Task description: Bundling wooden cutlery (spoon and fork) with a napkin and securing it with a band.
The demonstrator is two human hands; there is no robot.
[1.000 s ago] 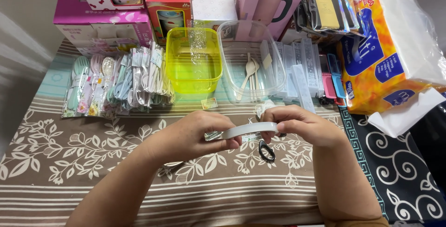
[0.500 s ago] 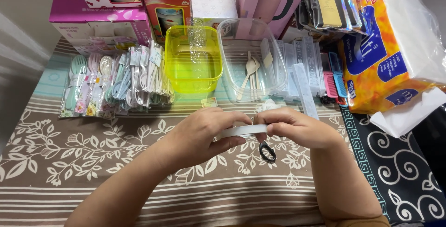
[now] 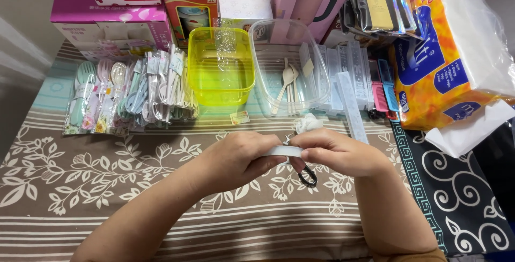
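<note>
My left hand (image 3: 238,157) and my right hand (image 3: 335,152) meet over the leaf-patterned cloth and together grip a long, flat, pale blue case (image 3: 283,151), held level between the fingertips. Most of the case is hidden inside my fingers. Under my right hand lie scissors, with only a black handle loop (image 3: 308,176) showing. A small crumpled clear wrapper (image 3: 308,123) rests just beyond my right hand.
A yellow tub (image 3: 221,66) and a clear tub (image 3: 289,69) holding cutlery stand behind my hands. Packed cutlery sets (image 3: 129,96) lie at the left, several slim cases (image 3: 354,85) at the right. Boxes line the back; an orange tissue pack (image 3: 456,53) sits far right.
Both hands have closed in over the pale case, hiding more of it, and have dipped slightly toward the cloth. Nothing else has moved.
</note>
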